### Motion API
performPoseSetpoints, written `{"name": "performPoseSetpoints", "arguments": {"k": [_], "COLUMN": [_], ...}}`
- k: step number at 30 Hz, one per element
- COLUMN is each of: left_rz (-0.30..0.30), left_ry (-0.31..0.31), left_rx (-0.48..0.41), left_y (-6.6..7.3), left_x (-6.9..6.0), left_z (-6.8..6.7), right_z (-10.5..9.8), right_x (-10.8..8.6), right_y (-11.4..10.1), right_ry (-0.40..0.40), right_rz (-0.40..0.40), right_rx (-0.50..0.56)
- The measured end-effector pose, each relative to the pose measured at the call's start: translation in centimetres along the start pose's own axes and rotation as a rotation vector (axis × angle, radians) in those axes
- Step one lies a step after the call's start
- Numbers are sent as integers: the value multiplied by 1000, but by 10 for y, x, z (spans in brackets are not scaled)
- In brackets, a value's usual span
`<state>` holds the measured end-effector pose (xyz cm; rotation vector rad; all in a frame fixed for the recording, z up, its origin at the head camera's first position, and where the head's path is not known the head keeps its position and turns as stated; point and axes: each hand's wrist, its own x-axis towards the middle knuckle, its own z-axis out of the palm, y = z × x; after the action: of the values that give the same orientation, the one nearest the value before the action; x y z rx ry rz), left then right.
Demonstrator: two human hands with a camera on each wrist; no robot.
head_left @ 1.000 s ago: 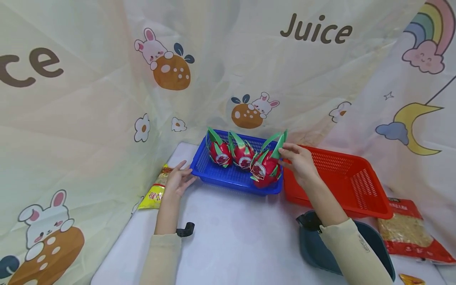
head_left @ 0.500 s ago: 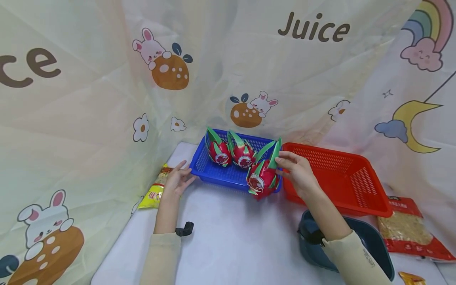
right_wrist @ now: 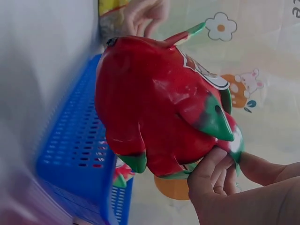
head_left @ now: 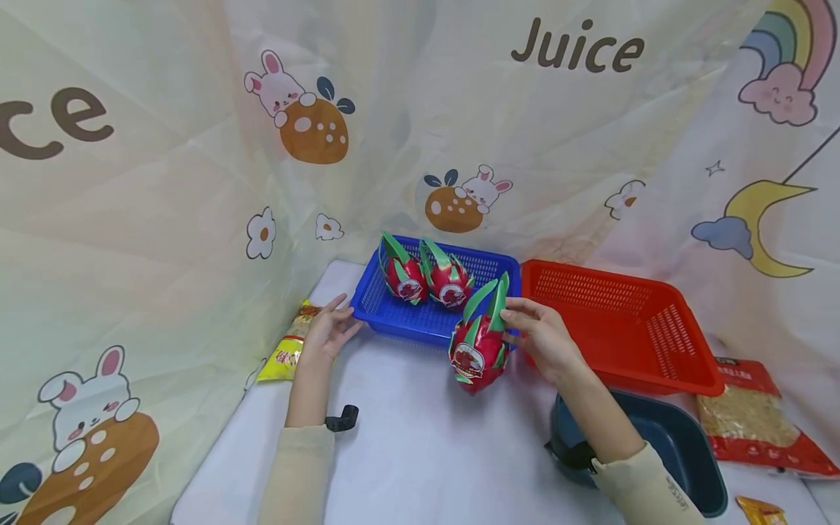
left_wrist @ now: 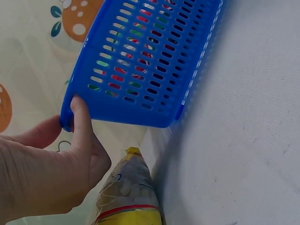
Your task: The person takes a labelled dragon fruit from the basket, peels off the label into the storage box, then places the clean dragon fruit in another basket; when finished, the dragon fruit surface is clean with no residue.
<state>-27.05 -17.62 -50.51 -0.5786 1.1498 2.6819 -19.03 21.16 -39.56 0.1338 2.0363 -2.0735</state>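
My right hand (head_left: pixel 539 337) pinches a red dragon fruit (head_left: pixel 477 354) by its green leaves, holding it in front of the blue basket's (head_left: pixel 407 329) near right side. In the right wrist view, thumb and fingers of that hand (right_wrist: pixel 225 180) close on the leaf end of the fruit (right_wrist: pixel 145 103). Two other dragon fruits (head_left: pixel 405 281) (head_left: pixel 449 283) lie inside the basket. At the basket's left end, my left hand (head_left: pixel 326 332) grips the rim; the left wrist view shows its thumb and fingers pinching the blue rim (left_wrist: pixel 68 105).
A red basket (head_left: pixel 617 332) stands right of the blue one, with a dark bin (head_left: pixel 689 459) in front of it. Far right lie a red bag (head_left: pixel 755 415) and a small orange packet (head_left: pixel 761 510). A yellow bag (head_left: pixel 286 354) lies beside my left hand.
My right hand has brought the dragon fruit out over the blue basket's near edge, toward me and slightly left. The left hand has stayed at the rim.
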Motion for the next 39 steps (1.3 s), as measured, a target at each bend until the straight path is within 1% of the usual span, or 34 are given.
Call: {"name": "performPoseSetpoints", "arguments": {"k": [5,12,21,31,36,39], "left_rz": [-4,-9,-15,-30,-16,-5], "left_ry": [3,-10,-7,23,33,42], "left_rx": [10,-14,-8,-4,-1,8], "left_y": [-1,1,1,-2,-1,-1], "left_x": [0,-1,0,0,-1,-2], "left_z": [-1,-1,1,1,3,4], "right_z": [0,1,7,6,4,3], "right_x": [-7,-16,-19,-20,-16,-13], "right_y": [13,37,63,88,98,102], "right_ry": [-26,-45,-95,-90,-86,-65], "right_rz": [4,15,39,87,91,92], "right_rx": [-2,29,67,83,84,94]}}
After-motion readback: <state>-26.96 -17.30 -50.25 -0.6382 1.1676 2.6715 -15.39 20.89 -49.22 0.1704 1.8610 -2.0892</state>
